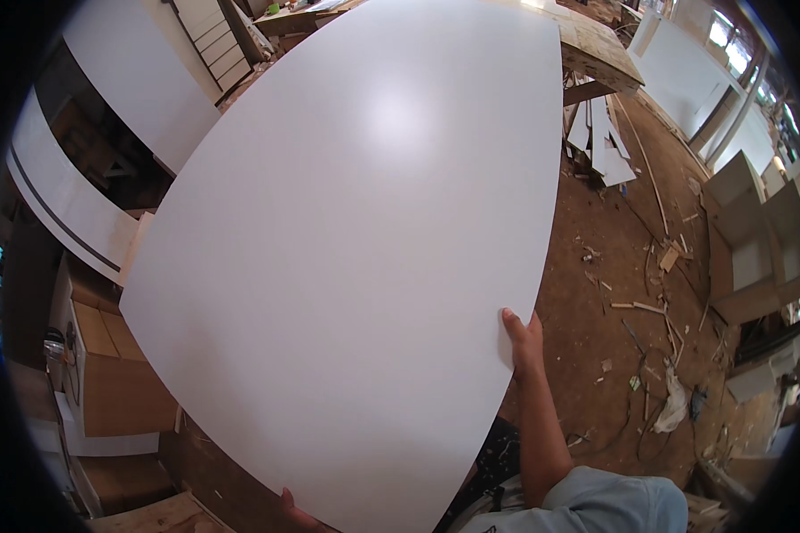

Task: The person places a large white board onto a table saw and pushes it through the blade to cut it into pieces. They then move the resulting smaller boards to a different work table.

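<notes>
A large glossy white panel [356,249] fills the middle of the head view, its far end at a wooden workbench [600,49]. On the panel's right edge is my right hand [524,342], thumb lying on the white face and the fingers out of sight underneath. My left hand [300,513] is at the near left edge, low in the view. Only its thumb and a little of the hand show there; the panel covers the rest. Both hands hold this one panel.
Wood offcuts [671,258], a pale crumpled bag [674,404] and scraps litter the brown floor on the right. Cabinet carcasses [747,240] stand beyond. On the left are a brown box-like cabinet [124,391] and white panels [138,75] close to the panel's edge.
</notes>
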`<state>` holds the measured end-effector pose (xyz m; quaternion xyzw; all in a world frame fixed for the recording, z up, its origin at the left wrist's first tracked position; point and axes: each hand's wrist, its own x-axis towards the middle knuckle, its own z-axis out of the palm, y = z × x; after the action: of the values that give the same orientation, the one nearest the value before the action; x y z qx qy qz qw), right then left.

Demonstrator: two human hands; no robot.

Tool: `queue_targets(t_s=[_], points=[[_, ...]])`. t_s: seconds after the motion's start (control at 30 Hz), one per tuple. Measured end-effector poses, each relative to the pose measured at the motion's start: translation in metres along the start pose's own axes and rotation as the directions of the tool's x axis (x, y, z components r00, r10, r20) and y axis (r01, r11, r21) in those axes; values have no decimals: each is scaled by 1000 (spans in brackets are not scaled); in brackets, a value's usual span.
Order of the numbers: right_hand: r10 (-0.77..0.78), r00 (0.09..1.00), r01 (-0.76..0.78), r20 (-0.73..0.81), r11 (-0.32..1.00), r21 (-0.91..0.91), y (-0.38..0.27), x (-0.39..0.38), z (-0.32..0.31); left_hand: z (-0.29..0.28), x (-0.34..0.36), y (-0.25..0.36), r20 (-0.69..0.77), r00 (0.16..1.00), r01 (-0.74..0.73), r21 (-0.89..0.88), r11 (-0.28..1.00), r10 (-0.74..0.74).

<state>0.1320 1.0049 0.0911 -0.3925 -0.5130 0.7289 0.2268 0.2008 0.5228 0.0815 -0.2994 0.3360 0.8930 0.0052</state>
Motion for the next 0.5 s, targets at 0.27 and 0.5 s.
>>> queue_targets(t_s=[0.27, 0.5], points=[[-8, 1000, 8, 3, 1000, 15, -9, 22, -2, 12, 5, -14, -3, 1000, 11, 5, 1000, -11], [5, 1000, -5, 3, 999, 33, -17, 39, -4, 25, 10, -24, 14, 1000, 18, 13, 1000, -18]])
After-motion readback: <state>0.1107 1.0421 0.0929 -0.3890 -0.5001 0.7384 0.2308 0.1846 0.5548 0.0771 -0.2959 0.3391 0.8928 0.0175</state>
